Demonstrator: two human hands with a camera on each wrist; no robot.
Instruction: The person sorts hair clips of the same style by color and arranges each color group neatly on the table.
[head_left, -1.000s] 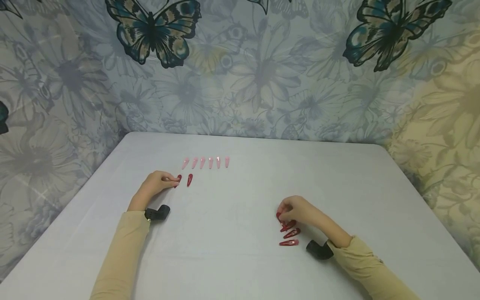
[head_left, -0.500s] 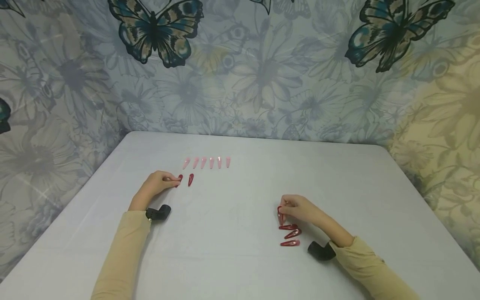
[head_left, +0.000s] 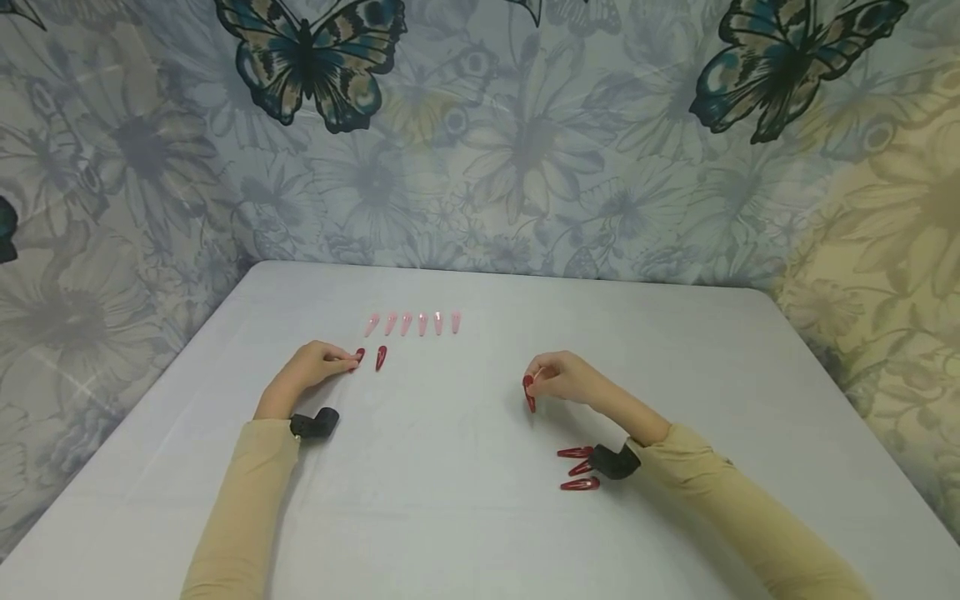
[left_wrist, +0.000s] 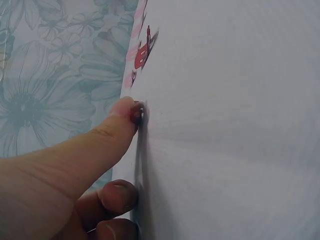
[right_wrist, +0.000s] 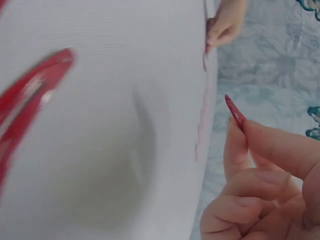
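Butterfly-and-flower-print wall covering [head_left: 525,158] backs a white-covered table [head_left: 450,500]; across it reach a person's two arms in tan sleeves [head_left: 240,500], each with a black wrist camera [head_left: 315,423]; the right hand [head_left: 566,377] holds a red snap hair clip [right_wrist: 236,113] above the tabletop, thumb and fingertip pinched narrowly on one end; the left hand [head_left: 311,364] pinches a second red clip [head_left: 361,354] between thumb and fingertips at the cloth; a third red clip [head_left: 381,358] lies just beside it, apart; three more red clips [head_left: 580,484] lie near the right wrist, partly covered by its camera; six pink snap hair clips [head_left: 422,324] form a row beyond the left hand.
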